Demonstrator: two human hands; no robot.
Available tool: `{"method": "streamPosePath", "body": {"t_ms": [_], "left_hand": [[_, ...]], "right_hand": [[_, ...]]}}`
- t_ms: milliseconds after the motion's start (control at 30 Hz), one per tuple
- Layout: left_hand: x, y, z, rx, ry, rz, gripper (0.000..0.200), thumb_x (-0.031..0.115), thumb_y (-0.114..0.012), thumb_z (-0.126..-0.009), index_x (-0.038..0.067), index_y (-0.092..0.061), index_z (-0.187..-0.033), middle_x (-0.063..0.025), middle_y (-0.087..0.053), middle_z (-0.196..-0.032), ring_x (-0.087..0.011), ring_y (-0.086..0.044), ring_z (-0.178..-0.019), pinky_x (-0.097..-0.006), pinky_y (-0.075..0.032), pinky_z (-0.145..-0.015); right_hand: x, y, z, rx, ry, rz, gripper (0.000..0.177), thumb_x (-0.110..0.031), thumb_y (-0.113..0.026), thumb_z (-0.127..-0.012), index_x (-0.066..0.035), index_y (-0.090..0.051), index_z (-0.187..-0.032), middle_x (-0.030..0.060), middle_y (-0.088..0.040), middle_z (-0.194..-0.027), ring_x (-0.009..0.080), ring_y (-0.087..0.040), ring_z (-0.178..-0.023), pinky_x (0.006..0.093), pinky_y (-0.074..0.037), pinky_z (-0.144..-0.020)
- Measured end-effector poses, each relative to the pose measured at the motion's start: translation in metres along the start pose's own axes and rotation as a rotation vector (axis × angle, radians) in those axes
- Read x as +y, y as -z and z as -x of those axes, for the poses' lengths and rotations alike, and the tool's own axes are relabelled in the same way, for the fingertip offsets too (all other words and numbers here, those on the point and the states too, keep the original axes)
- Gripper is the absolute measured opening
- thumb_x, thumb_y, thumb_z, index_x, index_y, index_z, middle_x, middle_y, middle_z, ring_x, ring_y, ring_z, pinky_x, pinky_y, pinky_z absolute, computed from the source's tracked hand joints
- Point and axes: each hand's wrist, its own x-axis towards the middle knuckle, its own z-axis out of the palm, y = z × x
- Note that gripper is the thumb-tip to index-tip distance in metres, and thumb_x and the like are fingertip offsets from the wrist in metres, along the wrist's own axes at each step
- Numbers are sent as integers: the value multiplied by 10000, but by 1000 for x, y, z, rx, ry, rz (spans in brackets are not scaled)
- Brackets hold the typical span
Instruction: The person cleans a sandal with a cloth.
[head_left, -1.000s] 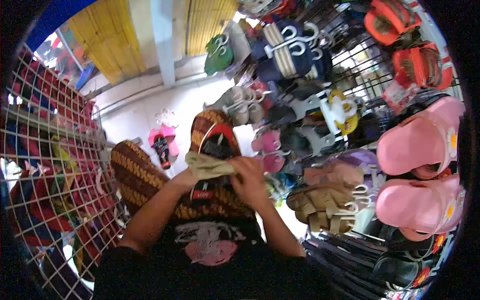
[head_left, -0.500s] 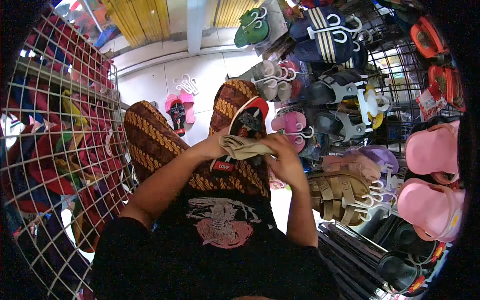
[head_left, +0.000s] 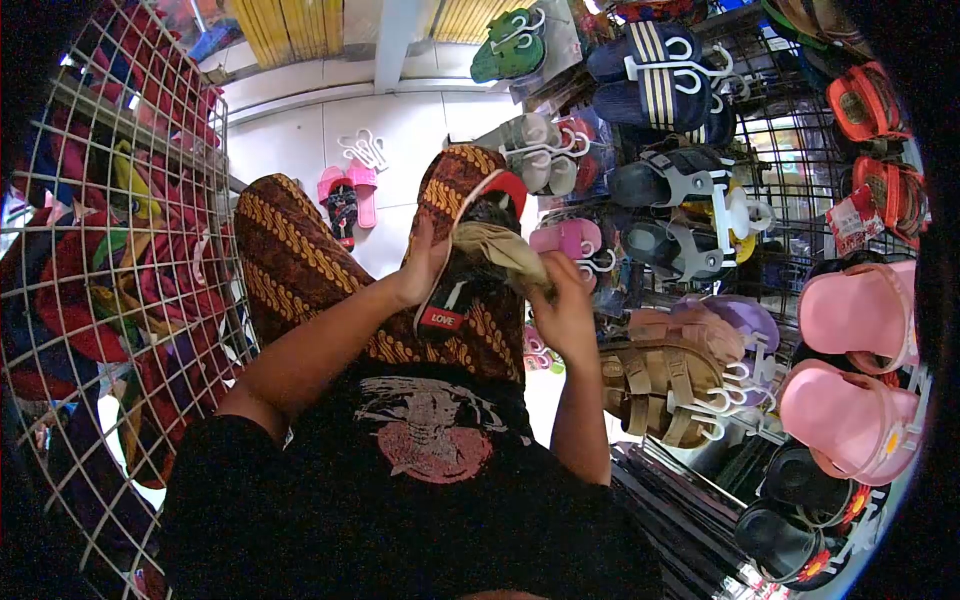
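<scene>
A black slide sandal (head_left: 455,295) with a red strap lining and a red "LOVE" label at its heel lies on my raised thigh. My left hand (head_left: 422,268) is closed on its left edge, with some fingers hidden behind the sole. In my right hand (head_left: 562,308) is a bunched beige cloth (head_left: 488,246), gripped at its right end. The cloth stretches across the middle of the sandal and covers part of its sole and strap.
Wire mesh with colourful goods (head_left: 130,260) rises on the left. Sandals on white hangers crowd the right, including navy slides (head_left: 655,75), brown sandals (head_left: 655,390) and pink clogs (head_left: 850,410). A pink pair (head_left: 367,205) and a black slide (head_left: 342,212) lie on the floor ahead.
My left hand has shifted from the cloth to the sandal's edge. The folded cloth has loosened and spread higher over the sandal, still in my right hand.
</scene>
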Motion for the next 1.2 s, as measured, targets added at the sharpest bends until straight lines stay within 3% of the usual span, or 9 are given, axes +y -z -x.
{"method": "streamPosePath", "body": {"t_ms": [100,133,367,633,767,867,967,1033,1200], "left_hand": [[19,1,5,-48,50,190,1151,890,-73,-818,5,-268,-1528,-153,-401,-1514,-274,-405,-1376,-395,-278,-1173],[18,-4,1,55,33,245,1174,927,-195,-785,12,-316,-1511,-180,-463,-1472,-306,-468,-1334,-443,-344,-1142],[9,16,-3,86,236,278,1089,880,-243,-832,16,-367,-1482,-173,-488,-1451,-286,-517,-1290,-425,-379,-1123],[37,-24,9,230,44,-206,796,667,-252,-994,48,-375,-1480,-128,-535,-1401,-237,-535,-1263,-396,-409,-1099],[20,1,-3,221,52,103,685,572,-245,-1043,52,-409,-1457,-101,-573,-1357,-211,-572,-1210,-366,-455,-1049],[16,3,-11,235,22,161,660,541,-371,-1007,39,-444,-1430,-167,-593,-1325,-268,-610,-1166,-419,-468,-1047],[32,18,-9,213,91,197,718,613,-309,-997,46,-505,-1392,-145,-642,-1253,-260,-626,-1130,-400,-490,-1002],[54,3,-3,356,119,186,769,660,-331,-962,38,-530,-1367,-156,-648,-1250,-277,-634,-1125,-423,-480,-1021],[74,4,-2,171,107,239,817,706,-349,-946,22,-531,-1355,-196,-665,-1186,-328,-669,-1050,-517,-540,-926]], "right_hand": [[0,3,5,-93,62,64,316,5,-649,-803,13,-632,-1118,146,-606,-1072,335,-602,-1031,365,-460,-909],[1,11,2,-191,-46,17,326,-6,-658,-810,10,-635,-1134,147,-600,-1055,337,-602,-1021,371,-458,-899],[-9,8,-3,-156,8,-28,300,-96,-665,-870,23,-631,-1143,157,-584,-1008,321,-602,-979,379,-458,-861],[-8,5,0,-125,40,69,301,-61,-679,-832,29,-624,-1114,170,-592,-1059,356,-591,-1040,376,-460,-906],[-8,1,4,-130,-16,31,306,-36,-672,-820,22,-627,-1117,164,-589,-1023,359,-597,-996,383,-467,-873],[0,29,4,-230,-109,12,317,-103,-690,-817,13,-634,-1106,163,-588,-1005,354,-608,-957,408,-470,-844],[1,28,19,-223,-51,97,354,-176,-726,-796,7,-644,-1089,169,-591,-989,354,-609,-947,414,-476,-827],[-20,30,20,-429,-87,56,349,-186,-739,-793,22,-639,-1054,182,-619,-1028,375,-607,-952,400,-485,-842],[-8,14,28,-78,-171,-225,471,-224,-679,-843,4,-531,-1227,249,-596,-1158,428,-585,-1097,475,-474,-926]]}}
